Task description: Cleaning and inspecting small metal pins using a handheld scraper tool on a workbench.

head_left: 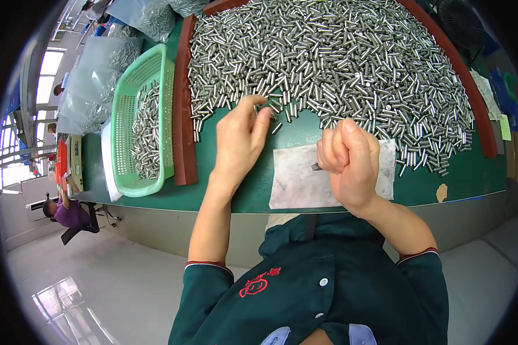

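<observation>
A broad heap of short, shiny metal pins [328,63] covers the green tabletop [210,158]. My left hand [242,135] reaches the heap's near edge, its thumb and forefinger slightly apart beside a few loose pins [277,127]. Its other fingers are mostly hidden behind the hand. My right hand [351,164] is closed in a fist above a smudged white cloth or paper sheet [293,184]. From the lower side of that fist juts the dark grey end of a metal pin [316,167]; the rest is hidden in the palm.
Red-brown wooden rails [185,109] border the heap. Left of it stands a green plastic basket [120,144] partly filled with pins. Clear plastic bags of pins [98,77] lie farther left. A black fan [460,26] is at the far right. Another person [69,213] sits at the left.
</observation>
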Demonstrator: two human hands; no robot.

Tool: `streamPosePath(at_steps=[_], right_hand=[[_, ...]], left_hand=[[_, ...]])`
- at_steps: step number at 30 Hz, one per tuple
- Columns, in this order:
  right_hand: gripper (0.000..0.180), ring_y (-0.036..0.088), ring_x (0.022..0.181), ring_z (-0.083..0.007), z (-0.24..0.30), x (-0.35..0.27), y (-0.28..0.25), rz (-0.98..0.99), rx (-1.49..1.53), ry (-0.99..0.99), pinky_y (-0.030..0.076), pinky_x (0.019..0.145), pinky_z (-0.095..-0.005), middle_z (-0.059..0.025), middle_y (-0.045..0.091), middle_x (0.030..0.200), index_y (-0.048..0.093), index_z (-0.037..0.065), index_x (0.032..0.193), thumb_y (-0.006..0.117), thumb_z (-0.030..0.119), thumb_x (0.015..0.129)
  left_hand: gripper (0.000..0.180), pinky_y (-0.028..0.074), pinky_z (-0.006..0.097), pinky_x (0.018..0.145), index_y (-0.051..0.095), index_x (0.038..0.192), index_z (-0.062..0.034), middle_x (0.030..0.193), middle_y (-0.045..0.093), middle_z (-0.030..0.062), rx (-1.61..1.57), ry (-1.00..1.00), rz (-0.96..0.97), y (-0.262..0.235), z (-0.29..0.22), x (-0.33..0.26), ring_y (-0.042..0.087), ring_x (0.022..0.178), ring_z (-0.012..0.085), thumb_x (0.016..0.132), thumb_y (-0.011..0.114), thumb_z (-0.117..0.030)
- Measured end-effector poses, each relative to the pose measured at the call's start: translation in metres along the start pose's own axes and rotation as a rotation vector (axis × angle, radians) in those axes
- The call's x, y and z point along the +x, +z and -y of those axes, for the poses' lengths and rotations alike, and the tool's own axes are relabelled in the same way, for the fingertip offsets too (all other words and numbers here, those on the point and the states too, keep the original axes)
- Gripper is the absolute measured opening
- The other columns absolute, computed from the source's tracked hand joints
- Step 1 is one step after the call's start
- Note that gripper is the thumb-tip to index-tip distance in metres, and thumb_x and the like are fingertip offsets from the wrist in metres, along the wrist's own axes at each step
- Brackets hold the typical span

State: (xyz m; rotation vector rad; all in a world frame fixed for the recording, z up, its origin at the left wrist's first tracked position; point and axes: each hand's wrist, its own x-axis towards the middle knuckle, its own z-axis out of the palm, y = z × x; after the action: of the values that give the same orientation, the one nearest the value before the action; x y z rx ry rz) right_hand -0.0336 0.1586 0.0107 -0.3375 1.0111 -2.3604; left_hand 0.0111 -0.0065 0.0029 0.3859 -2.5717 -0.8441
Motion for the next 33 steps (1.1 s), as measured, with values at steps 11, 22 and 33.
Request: streamPosePath(at_steps=[11, 22, 33], right_hand=[[0.038, 0.023, 0.045, -0.0059, 0.0, -0.001, -0.003, 0.004, -0.033, -0.025, 0.02, 0.041, -0.0222, 0.0017, 0.028, 0.048, 0.028, 0.007, 0.053, 0.033, 0.016, 0.089], [0.038, 0.023, 0.044, -0.0064, 0.0, 0.0, -0.001, 0.012, -0.061, -0.027, 0.019, 0.04, -0.0227, 0.0008, 0.029, 0.046, 0.028, 0.007, 0.052, 0.033, 0.017, 0.088], [0.038, 0.023, 0.043, -0.0061, 0.002, 0.0, 0.001, 0.009, -0.081, -0.014, 0.019, 0.04, -0.0221, 0.0001, 0.03, 0.045, 0.028, 0.008, 0.052, 0.033, 0.018, 0.088]], left_hand=[[0.007, 0.03, 0.03, 0.041, 0.057, 0.075, -0.001, 0.046, 0.037, 0.0057, 0.159, -0.055, -0.011, -0.018, 0.014, -0.001, 0.035, 0.04, 0.0146, 0.07, 0.061, -0.005], [0.013, 0.037, 0.029, 0.048, 0.058, 0.086, 0.0007, 0.06, 0.052, 0.0092, 0.096, -0.071, 0.004, -0.025, 0.026, -0.008, 0.046, 0.05, 0.0172, 0.076, 0.054, -0.006], [0.007, 0.038, 0.028, 0.048, 0.054, 0.077, -0.0004, 0.06, 0.051, 0.0081, 0.062, -0.019, 0.057, -0.022, 0.025, -0.015, 0.049, 0.051, 0.0182, 0.074, 0.058, -0.004]])
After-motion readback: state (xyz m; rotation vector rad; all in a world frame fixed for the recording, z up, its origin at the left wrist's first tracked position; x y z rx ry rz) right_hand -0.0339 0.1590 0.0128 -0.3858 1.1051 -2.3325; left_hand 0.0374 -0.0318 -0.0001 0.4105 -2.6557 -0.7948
